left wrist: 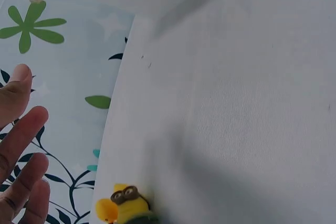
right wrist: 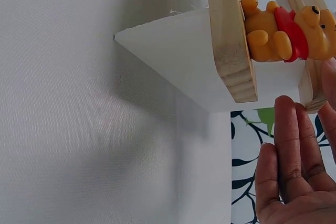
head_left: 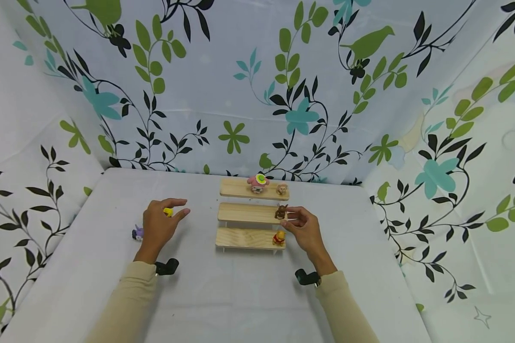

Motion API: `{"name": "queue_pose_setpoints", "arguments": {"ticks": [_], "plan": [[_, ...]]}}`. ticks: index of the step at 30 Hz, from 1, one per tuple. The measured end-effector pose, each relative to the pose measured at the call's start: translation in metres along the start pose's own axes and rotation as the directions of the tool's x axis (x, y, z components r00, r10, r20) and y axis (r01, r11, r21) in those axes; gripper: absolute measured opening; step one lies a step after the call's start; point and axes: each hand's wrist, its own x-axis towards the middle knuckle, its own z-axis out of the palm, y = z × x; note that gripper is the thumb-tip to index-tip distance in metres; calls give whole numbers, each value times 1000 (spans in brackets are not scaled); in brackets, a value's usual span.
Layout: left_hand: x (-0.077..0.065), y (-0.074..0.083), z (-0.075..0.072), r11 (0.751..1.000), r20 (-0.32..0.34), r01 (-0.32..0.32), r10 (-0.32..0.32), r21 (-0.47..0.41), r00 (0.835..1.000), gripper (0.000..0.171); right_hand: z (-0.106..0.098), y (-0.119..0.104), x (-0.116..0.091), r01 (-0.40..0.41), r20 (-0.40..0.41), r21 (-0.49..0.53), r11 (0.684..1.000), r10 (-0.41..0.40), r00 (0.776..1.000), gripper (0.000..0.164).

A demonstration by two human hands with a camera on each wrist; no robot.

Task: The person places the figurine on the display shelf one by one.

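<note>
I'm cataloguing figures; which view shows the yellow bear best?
The right wrist view: the yellow bear is large and clear. The head view shows it small on the front shelf; the left wrist view lacks it.

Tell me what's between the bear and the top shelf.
The middle shelf, with the brown figure at its right end; the head view shows it.

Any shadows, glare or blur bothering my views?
Head: soft shadows beside both sleeves, brown toy small and soft in detail; left wrist: broad, soft-edged shadow right of the yellow toy; right wrist: grey shadow beside the shelf, bear fairly crisp; no harsh glare in any view.
</note>
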Motion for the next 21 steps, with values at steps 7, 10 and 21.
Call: {"name": "queue_pose_setpoints", "arguments": {"ticks": [7,10,21], "plan": [[9,-21,-21,997,16,13,-14,80,1000,32,1,1,0,13,10,9,1000,-13,1000,42],[12,-28,-28,993,25,-6,3,116,1000,31,1,1,0,21,9,7,1000,-21,1000,41],[17,-40,-33,985,99,30,-48,170,994,29,-2,1,-2,46,27,45,998,-48,998,42]]}}
